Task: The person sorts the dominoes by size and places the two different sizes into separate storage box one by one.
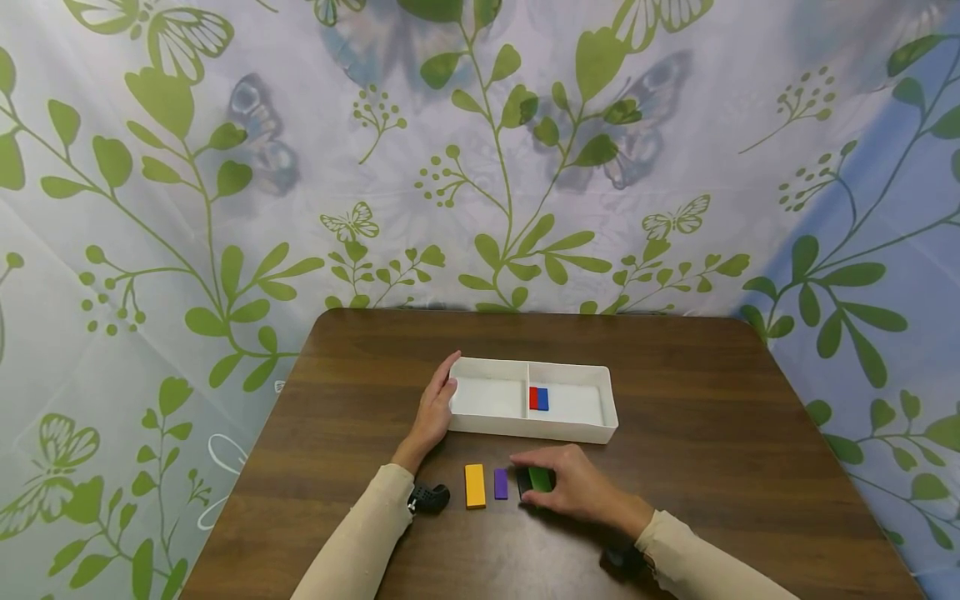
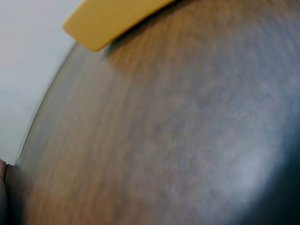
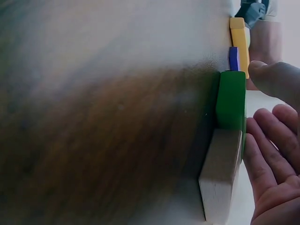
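Observation:
A white two-compartment tray (image 1: 528,427) stands near the middle of the table. My left hand (image 1: 432,412) rests along its left end, fingers fairly straight and thumb at the rim. In the right compartment, a red block (image 1: 533,398) and a blue block (image 1: 543,399) lie side by side. My right hand (image 1: 573,487) hovers low around a green block (image 1: 540,478), thumb and fingers spread on either side. A pale block (image 3: 219,178) shows next to the green one in the right wrist view; the hand hides it in the head view.
Left of the green block lie a dark patch or block, a small purple block (image 1: 501,484) and a larger yellow block (image 1: 475,487). All rest on the brown wooden table (image 1: 360,358). A leaf-patterned curtain (image 1: 420,208) hangs behind the table.

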Tool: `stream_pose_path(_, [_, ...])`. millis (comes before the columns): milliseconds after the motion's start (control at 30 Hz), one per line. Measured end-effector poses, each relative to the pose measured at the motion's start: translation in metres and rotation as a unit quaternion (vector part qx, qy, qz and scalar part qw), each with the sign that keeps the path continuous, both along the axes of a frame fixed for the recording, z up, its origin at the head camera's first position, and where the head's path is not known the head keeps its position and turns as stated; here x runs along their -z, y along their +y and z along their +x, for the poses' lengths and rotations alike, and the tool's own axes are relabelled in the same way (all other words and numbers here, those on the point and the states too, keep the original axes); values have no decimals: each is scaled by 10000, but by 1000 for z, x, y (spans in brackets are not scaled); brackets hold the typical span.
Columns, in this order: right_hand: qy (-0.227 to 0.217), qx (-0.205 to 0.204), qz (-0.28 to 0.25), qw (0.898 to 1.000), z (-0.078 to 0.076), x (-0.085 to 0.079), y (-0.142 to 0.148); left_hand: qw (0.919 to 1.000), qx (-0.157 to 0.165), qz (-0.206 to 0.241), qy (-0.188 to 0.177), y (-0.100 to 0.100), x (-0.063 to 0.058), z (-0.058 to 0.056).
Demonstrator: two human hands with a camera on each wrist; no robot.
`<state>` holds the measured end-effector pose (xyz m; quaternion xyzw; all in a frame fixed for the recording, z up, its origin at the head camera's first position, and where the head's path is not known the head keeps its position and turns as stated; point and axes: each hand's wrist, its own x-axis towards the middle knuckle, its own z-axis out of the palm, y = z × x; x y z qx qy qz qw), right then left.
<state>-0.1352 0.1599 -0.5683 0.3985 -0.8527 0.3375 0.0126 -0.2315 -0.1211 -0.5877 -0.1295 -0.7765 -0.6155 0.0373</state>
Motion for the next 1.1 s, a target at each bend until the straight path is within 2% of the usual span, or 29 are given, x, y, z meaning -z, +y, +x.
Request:
stream_pose_path(300, [-80, -141, 125, 9998, 1, 3, -2, 10000, 11, -14, -9, 0, 1, -2])
stream_pose_path(600, [216, -89, 28, 9997, 1, 5, 2, 10000, -14, -19, -26, 1, 1, -2])
stream_pose_path(1100, [10, 77, 192, 9998, 3, 4, 0, 10000, 1, -22, -40, 0, 4, -2])
